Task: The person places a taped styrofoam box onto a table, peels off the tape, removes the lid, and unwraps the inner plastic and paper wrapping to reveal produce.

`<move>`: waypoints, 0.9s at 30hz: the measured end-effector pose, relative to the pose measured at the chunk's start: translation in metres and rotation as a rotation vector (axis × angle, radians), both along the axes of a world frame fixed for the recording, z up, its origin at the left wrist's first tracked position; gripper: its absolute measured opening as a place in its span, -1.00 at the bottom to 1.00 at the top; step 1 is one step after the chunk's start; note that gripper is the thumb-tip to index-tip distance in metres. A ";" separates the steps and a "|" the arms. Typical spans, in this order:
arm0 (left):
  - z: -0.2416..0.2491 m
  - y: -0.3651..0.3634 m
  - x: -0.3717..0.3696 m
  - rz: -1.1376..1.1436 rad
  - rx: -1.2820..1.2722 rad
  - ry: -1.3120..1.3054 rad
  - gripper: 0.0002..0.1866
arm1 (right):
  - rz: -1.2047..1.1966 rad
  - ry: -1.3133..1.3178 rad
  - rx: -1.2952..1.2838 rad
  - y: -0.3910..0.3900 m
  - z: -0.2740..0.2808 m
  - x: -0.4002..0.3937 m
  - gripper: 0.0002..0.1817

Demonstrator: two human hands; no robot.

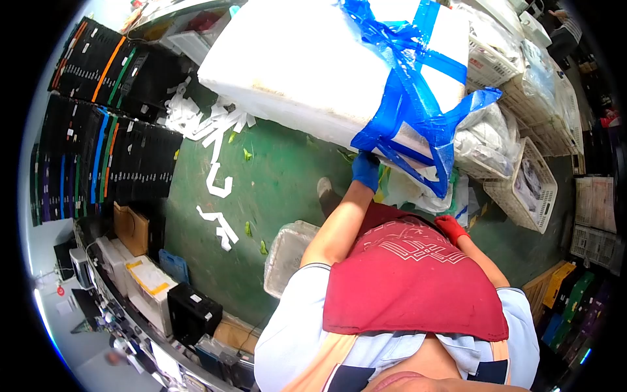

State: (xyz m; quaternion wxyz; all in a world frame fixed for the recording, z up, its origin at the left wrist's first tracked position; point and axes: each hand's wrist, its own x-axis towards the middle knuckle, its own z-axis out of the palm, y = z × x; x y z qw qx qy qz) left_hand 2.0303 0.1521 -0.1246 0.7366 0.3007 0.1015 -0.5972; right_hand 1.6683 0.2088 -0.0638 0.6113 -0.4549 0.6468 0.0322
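A large white foam box (294, 65) fills the top middle, with bunched blue plastic tape (418, 98) wrapped over its right end and hanging in loose loops. My left hand (366, 171), in a blue glove, meets the box's near lower edge beside the tape. Its fingers are hidden there. Lower and to the right, my right hand (450, 227) wears a red glove. It is beside my dark red apron (418, 281), fingers loosely curled, and I see nothing in them. White and green plastic bags (408, 189) lie between my hands, under the hanging tape.
White crates (526, 189) with plastic-wrapped goods stand at the right. Stacked black bins (78, 150) line the left. White strips (219, 179) and green leaf scraps litter the green floor (196, 163). A translucent tub (287, 255) is left of my apron. Another person (567, 32) is far right.
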 end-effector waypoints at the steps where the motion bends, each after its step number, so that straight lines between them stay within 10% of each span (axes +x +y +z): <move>1: 0.004 0.002 0.001 0.029 0.025 0.037 -0.82 | 0.015 0.000 -0.004 -0.001 -0.002 0.002 -0.72; 9: 0.102 0.042 0.013 0.107 0.015 0.003 -0.91 | -0.066 -0.062 0.042 -0.012 0.000 0.024 -0.68; 15: 0.015 0.038 0.008 -0.089 -0.059 -0.472 -0.79 | 0.045 -0.042 -0.082 -0.010 0.009 0.023 -0.68; 21: 0.030 0.028 0.020 -0.012 -0.269 0.090 -0.69 | 0.123 0.032 -0.055 -0.014 0.016 0.018 -0.67; 24: 0.014 0.026 0.017 0.003 -0.184 -0.813 -0.72 | 0.041 0.001 -0.003 -0.014 0.005 0.015 -0.67; 27: 0.116 0.041 0.020 -0.083 0.032 -1.350 -0.73 | -0.038 -0.068 0.036 -0.016 -0.015 0.007 -0.66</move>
